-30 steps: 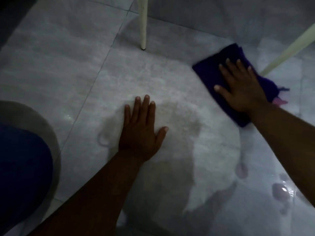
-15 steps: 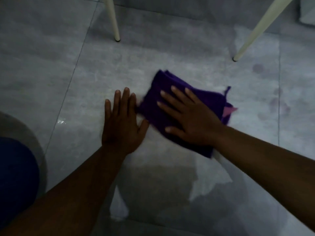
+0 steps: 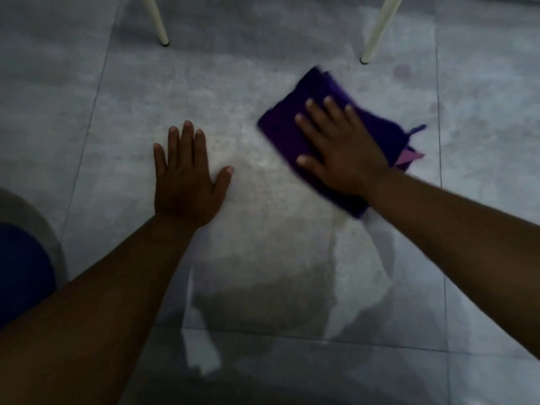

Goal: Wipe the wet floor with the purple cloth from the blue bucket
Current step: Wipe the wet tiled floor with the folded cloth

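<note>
You are mid-wipe; your right hand (image 3: 340, 154), fingers spread flat, presses the purple cloth (image 3: 295, 133) onto the floor (image 3: 263, 200) near the chair legs (image 3: 377, 30); your left hand (image 3: 188, 182) braces open and empty; next, sweep toward the wet sheen nearer you.

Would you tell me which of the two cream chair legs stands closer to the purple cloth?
The right-hand chair leg: its foot stands just beyond the purple cloth under the right hand. The other chair leg stands far off to the left.

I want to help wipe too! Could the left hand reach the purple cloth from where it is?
Probably yes. The left hand lies flat on the floor, with only bare tile between it and the cloth. But the right hand is pressed flat on top of the cloth, covering much of it.
</note>
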`<state>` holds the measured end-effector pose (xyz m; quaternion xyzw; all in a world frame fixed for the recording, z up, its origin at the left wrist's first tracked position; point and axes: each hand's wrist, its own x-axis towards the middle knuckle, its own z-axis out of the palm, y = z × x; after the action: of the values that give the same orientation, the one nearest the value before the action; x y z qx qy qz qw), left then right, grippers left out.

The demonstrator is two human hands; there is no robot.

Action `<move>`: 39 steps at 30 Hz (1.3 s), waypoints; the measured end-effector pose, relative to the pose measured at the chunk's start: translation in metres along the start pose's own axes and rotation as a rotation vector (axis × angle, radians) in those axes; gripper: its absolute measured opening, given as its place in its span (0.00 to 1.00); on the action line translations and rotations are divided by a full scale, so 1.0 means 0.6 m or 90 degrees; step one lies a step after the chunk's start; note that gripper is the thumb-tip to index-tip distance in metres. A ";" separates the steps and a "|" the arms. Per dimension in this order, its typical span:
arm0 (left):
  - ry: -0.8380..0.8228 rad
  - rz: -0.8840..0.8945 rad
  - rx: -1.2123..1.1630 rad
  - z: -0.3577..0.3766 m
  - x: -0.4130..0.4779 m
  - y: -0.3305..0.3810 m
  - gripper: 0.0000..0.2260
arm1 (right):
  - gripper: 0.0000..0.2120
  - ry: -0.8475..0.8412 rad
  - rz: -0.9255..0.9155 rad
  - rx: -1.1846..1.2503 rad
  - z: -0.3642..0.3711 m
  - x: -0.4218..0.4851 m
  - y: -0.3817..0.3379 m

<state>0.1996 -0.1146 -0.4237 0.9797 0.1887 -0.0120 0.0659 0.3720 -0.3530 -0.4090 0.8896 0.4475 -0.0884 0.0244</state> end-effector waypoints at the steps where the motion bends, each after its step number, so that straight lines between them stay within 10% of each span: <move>1: 0.001 0.004 0.005 -0.001 -0.001 0.000 0.35 | 0.37 0.000 -0.059 -0.009 0.007 -0.026 -0.029; 8: -0.028 0.000 0.003 -0.012 -0.006 0.006 0.34 | 0.37 -0.063 -0.328 -0.018 0.055 -0.300 0.011; 14: -0.056 0.091 -0.029 -0.013 -0.031 0.084 0.32 | 0.37 -0.074 -0.045 -0.039 0.017 -0.273 0.198; 19: -0.056 0.133 -0.057 -0.004 -0.016 0.153 0.31 | 0.38 -0.009 0.048 -0.028 0.008 -0.139 0.115; 27: -0.039 0.183 -0.073 -0.004 0.043 0.219 0.28 | 0.37 -0.049 -0.243 0.008 0.060 -0.361 0.070; 39: 0.008 0.186 -0.037 0.000 0.132 0.257 0.22 | 0.39 -0.010 0.226 0.025 -0.004 -0.101 0.290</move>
<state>0.3301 -0.2272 -0.4081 0.9945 0.0451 0.0095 0.0937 0.4760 -0.5049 -0.4022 0.9542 0.2813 -0.0981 0.0260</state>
